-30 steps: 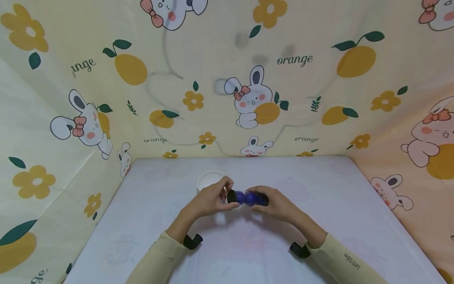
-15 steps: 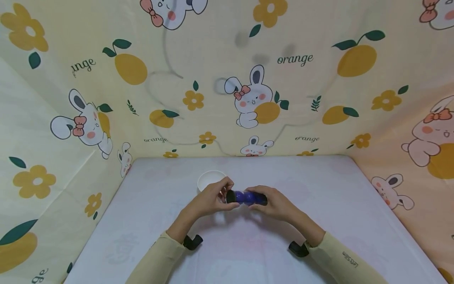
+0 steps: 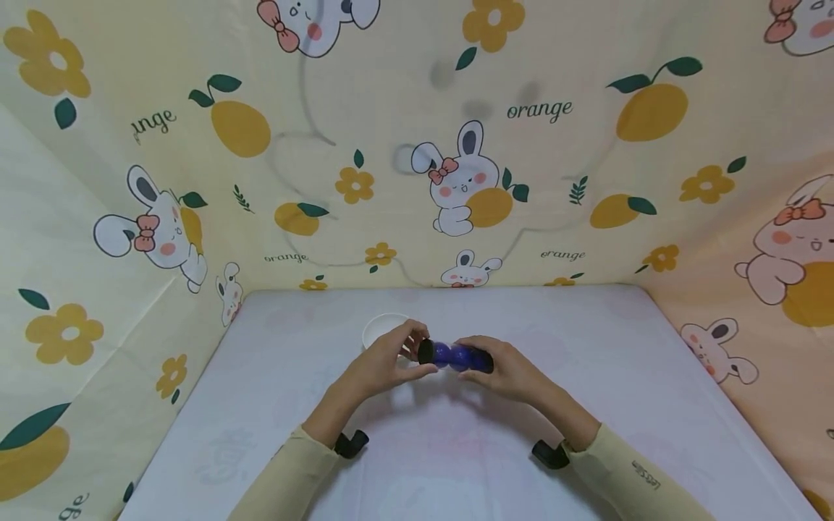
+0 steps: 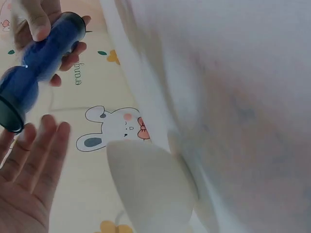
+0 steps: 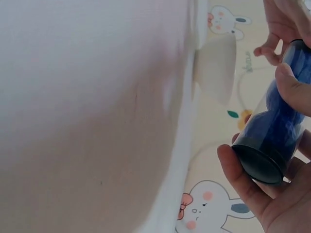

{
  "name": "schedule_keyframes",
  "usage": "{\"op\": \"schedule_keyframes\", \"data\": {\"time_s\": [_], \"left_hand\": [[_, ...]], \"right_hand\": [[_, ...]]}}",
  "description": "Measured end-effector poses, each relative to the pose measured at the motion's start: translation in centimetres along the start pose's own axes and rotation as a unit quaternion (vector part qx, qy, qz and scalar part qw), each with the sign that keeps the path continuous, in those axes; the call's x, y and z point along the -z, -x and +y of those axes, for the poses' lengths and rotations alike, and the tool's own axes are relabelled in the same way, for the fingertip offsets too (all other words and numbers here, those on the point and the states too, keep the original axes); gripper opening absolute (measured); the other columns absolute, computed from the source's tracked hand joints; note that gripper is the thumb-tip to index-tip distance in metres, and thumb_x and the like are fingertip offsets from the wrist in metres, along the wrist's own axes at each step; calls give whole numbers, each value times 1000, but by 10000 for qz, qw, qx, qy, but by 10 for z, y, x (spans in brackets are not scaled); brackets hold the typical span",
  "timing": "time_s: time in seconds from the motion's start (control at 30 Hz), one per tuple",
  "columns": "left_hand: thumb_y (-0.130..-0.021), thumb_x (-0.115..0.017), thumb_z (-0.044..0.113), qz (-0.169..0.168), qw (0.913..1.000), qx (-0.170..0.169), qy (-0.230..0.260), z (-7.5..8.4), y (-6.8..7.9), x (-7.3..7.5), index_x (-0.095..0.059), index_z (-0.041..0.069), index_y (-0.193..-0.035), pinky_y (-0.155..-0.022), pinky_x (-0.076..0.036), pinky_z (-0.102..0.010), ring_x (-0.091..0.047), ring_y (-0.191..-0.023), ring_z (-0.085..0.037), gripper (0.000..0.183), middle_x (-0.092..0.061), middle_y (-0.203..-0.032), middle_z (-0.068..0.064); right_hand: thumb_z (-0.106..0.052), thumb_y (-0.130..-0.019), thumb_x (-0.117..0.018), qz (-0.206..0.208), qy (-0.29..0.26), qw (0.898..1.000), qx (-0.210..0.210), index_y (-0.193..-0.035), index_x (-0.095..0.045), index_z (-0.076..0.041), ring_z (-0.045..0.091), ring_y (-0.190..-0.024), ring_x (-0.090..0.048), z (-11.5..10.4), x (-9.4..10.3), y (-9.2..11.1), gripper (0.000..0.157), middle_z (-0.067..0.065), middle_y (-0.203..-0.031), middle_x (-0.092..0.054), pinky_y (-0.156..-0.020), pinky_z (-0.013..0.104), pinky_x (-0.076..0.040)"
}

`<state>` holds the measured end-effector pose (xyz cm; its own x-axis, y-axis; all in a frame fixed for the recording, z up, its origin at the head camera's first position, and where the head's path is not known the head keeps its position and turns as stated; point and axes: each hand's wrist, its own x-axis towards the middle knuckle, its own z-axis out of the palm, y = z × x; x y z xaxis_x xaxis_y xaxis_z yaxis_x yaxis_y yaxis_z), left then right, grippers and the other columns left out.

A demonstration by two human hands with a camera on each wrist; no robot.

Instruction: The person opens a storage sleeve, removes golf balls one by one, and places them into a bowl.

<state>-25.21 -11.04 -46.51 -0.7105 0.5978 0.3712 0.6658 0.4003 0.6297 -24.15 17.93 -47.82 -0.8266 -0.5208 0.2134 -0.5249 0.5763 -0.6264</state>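
Note:
A blue sand timer [image 3: 451,355] with dark end caps lies nearly sideways in the air above the table, its left end a little higher. My right hand [image 3: 511,369] grips its right half, thumb [image 5: 294,90] over the side and fingers round the back. In the head view my left hand [image 3: 384,365] stands around the left cap [image 3: 426,352], thumb below and fingers above. The left wrist view shows its fingers [image 4: 36,167] extended, their tips right at the dark cap. Behind the left hand is a white bowl [image 3: 374,329], partly hidden by it.
A table [image 3: 274,434] with a white cloth reaches back to a cream curtain [image 3: 554,159] printed with rabbits and oranges, which also hangs at both sides. In the right wrist view the bowl [image 5: 217,68] stands upright near the hands.
The sand timer has risen slightly, its left end tilting up. My left thumb now sits lower than the cap, with a little space between. The bowl has stayed in place.

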Motion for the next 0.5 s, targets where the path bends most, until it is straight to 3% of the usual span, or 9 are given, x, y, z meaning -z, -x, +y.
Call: {"op": "schedule_keyframes", "data": {"time_s": [0.23,0.5], "left_hand": [[-98,-81,22,-248,9963,-202,-802,3,5,7,-53,13,-144,-90,-63,-34,-71,-104,-17,55,-66,-128,1],[-97,-83,20,-267,9954,-373,-837,4,5,8,-56,10,-144,-92,-63,-33,-72,-105,-18,55,-68,-129,-3]], "right_hand": [[-37,-97,-83,-65,-40,10000,-60,-143,-64,-16,24,-118,-67,5,-1,0,54,7,-137,-70,-99,49,-58],[-34,-98,-82,-194,-114,9997,19,-141,-63,-17,21,-114,-67,5,0,1,50,6,-134,-70,-95,45,-58]]}}
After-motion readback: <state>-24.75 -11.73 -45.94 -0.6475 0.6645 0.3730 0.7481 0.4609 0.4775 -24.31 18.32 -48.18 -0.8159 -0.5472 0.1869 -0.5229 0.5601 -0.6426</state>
